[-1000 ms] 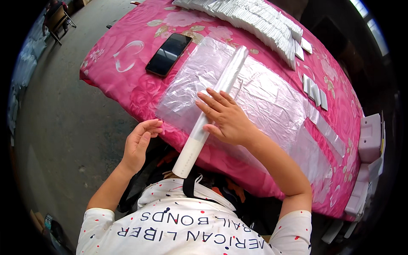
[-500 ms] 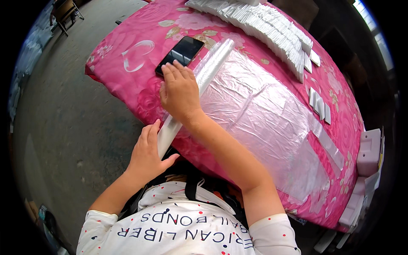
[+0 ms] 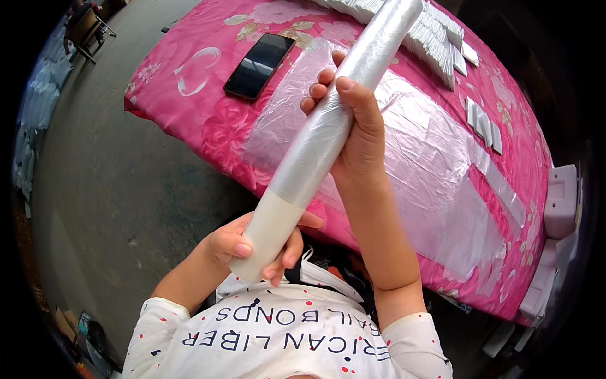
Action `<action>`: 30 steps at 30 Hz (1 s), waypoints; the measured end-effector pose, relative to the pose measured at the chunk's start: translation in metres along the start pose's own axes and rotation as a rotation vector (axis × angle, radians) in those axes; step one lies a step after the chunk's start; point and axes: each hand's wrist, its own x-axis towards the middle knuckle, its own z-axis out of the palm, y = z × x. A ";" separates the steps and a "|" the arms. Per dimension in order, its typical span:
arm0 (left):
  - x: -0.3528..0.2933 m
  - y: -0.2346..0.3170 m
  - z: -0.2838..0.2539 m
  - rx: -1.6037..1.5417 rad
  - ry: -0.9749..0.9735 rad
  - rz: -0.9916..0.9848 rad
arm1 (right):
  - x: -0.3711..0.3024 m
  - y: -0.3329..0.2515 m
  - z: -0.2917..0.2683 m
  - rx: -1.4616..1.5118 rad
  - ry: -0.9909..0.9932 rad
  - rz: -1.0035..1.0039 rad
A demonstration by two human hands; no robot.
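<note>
Both my hands grip a long roll of clear plastic film (image 3: 320, 136), raised in front of me and slanting from lower left to upper right. My left hand (image 3: 230, 243) wraps round the bare white core at the near end. Higher up, my right hand (image 3: 360, 120) is closed round the film-covered part, thumb across the top. Beneath the roll, a wrinkled sheet of clear film (image 3: 429, 170) lies over the pink flowered tablecloth (image 3: 170, 120). A black phone (image 3: 259, 66) rests on the cloth left of the roll.
Stacked white folded packets (image 3: 435, 47) line the table's far side, partly hidden by the roll. Several small packets (image 3: 484, 126) and a loose film strip (image 3: 502, 186) lie at the right. Pale plastic bins (image 3: 560, 202) stand beyond the right edge. A chair (image 3: 88, 31) is at the far left.
The roll has come up off the table, toward me. My right hand has gone from resting on it to gripping round it; my left hand has closed on its core.
</note>
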 end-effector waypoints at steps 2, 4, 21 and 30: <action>0.011 0.009 0.015 0.251 0.205 -0.099 | -0.005 -0.017 -0.003 -0.152 0.069 -0.008; 0.022 0.009 0.020 0.612 0.416 -0.082 | -0.009 -0.025 -0.009 -0.339 0.150 -0.020; 0.035 -0.018 -0.015 0.414 0.147 -0.250 | -0.056 -0.016 -0.046 -0.127 0.188 0.001; 0.035 -0.018 -0.023 0.743 0.555 -0.367 | -0.079 0.005 -0.087 -0.393 0.240 0.162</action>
